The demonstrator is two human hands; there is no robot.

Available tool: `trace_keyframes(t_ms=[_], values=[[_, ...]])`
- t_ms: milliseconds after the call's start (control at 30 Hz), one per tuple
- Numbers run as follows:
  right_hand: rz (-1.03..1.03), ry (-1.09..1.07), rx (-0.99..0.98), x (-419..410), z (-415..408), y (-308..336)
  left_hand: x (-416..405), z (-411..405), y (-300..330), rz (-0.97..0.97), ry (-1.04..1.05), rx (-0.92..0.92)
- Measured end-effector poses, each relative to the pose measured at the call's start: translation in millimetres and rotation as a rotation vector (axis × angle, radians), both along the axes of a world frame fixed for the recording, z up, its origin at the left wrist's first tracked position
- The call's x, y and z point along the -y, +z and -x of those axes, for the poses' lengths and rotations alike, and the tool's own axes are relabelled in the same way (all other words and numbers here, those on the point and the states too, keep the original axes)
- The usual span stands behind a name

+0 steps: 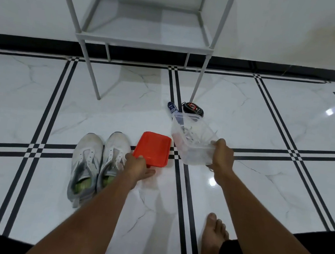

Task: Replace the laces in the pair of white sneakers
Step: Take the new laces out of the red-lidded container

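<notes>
Red lid (152, 148) is resting under your left hand (137, 166), fingers curled on its near edge beside the sneakers (97, 160) at lower left, while your right hand (221, 156) is gripping the clear tub (193, 139) of laces (192, 135) at centre—keep it level.

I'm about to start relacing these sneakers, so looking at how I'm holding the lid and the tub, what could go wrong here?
The clear tub is tilted in your right hand, gripped at one edge only; the white laces inside could spill onto the floor. The red lid under your left hand lies close to the sneakers and could get knocked or stepped on.
</notes>
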State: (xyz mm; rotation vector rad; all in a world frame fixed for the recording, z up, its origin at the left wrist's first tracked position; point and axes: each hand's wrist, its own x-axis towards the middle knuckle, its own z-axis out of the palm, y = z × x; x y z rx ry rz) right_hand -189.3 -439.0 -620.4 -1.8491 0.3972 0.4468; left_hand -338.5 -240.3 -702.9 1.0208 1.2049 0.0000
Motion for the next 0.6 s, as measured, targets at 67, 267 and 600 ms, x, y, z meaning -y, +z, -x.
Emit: trace_keyframes(t_ms=[67,267,600], values=[[-0.111,0.058,-0.084,-2.6,8.3,-9.2,14.3,10.8,-2.7,0.044,-0.142,-0.045],[0.251,0.502,-0.106,-5.4,50.8,-84.3,36.9,19.0,-12.7,0.116,-0.371,-0.050],[0.200,0.511,-0.195,-12.7,65.6,-104.4,47.6,11.7,-37.3,-0.197,-0.389,-0.116]])
